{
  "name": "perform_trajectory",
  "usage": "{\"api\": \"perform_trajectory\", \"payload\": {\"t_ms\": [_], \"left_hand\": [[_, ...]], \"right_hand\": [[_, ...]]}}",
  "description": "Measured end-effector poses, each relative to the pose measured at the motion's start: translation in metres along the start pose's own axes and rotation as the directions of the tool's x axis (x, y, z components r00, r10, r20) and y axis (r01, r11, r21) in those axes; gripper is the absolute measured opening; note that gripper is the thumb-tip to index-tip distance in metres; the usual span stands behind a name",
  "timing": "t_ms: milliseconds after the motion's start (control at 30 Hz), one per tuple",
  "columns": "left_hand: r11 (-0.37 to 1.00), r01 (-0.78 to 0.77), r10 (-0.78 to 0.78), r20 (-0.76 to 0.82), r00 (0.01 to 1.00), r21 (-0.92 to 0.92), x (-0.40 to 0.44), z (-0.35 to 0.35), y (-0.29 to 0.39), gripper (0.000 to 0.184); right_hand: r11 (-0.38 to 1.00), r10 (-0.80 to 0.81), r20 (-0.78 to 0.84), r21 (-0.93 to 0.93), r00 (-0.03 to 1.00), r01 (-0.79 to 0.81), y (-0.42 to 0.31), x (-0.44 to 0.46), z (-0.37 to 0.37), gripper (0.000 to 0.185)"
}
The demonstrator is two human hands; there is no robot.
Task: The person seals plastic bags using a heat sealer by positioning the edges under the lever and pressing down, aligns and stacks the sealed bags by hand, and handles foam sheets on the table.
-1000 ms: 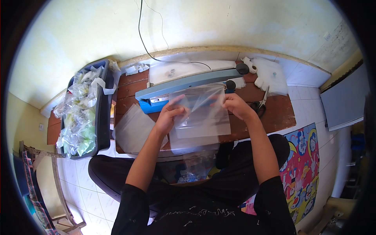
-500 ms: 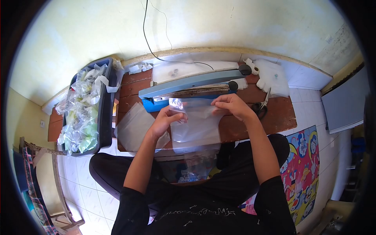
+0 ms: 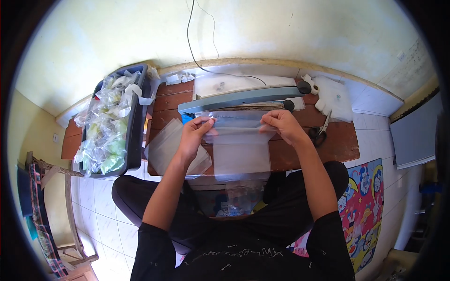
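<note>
Plastic bag [image 3: 238,133], sealer [image 3: 241,98] just behind

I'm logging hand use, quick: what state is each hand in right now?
Left hand: closed, pinching the left side of a clear bag.
Right hand: closed, pinching its right side.

Bright, soft light covers the wall [image 3: 262,33] and bleaches the floor [image 3: 108,253] at lower left; lower right is dim. The held plastic [image 3: 238,126] has a pale sheen; bags [image 3: 107,136] glint. Fisheye distortion bows the worktop [image 3: 335,149] inside black edges.
</note>
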State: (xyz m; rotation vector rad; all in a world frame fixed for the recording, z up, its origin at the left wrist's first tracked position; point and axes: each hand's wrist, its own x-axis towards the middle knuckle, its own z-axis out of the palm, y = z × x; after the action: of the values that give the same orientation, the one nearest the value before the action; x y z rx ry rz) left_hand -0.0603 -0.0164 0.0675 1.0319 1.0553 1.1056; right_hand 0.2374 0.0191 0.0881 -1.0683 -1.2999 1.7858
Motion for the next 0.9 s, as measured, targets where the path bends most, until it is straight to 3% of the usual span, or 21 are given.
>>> {"api": "perform_trajectory", "payload": {"t_ms": [133, 267, 433, 567, 600, 667, 767, 900], "left_hand": [[0.994, 0.010, -0.016, -0.054, 0.998, -0.112, -0.010, -0.008, 0.011, 0.020], [0.985, 0.022, -0.033, -0.065, 0.997, -0.171, -0.019, -0.020, 0.019, 0.020], [0.981, 0.012, -0.023, -0.057, 0.998, -0.193, -0.025, -0.032, 0.024, 0.024], [0.945, 0.086, -0.088, 0.008, 0.996, -0.316, -0.033, -0.025, 0.030, 0.028], [0.944, 0.086, -0.088, 0.008, 0.996, -0.319, -0.033, -0.026, 0.026, 0.028], [0.986, 0.090, -0.081, 0.069, 0.994, -0.143, -0.030, -0.029, 0.010, 0.029], [0.984, 0.106, -0.098, 0.062, 0.993, -0.145, -0.024, -0.033, -0.012, 0.027], [0.979, 0.115, -0.122, -0.032, 0.992, -0.166, -0.016, -0.035, -0.023, 0.025]], "right_hand": [[0.990, 0.020, 0.045, 0.140, 0.999, -0.027, -0.007, -0.003, 0.014, 0.017], [0.996, -0.019, 0.148, 0.083, 0.989, 0.006, -0.016, -0.005, 0.022, 0.015], [0.995, 0.013, 0.024, 0.094, 1.000, -0.015, -0.014, 0.000, 0.030, 0.015], [0.993, -0.016, 0.030, 0.117, 0.999, 0.012, -0.007, 0.006, 0.030, 0.016], [0.990, -0.009, 0.028, 0.141, 1.000, 0.005, -0.004, 0.008, 0.028, 0.016], [0.987, 0.003, 0.024, 0.164, 1.000, -0.007, -0.001, 0.009, 0.027, 0.016], [0.969, 0.119, -0.044, 0.223, 0.992, -0.106, 0.000, 0.006, 0.026, 0.015], [0.986, 0.163, -0.038, 0.048, 0.986, -0.162, 0.005, 0.004, 0.034, 0.015]]}}
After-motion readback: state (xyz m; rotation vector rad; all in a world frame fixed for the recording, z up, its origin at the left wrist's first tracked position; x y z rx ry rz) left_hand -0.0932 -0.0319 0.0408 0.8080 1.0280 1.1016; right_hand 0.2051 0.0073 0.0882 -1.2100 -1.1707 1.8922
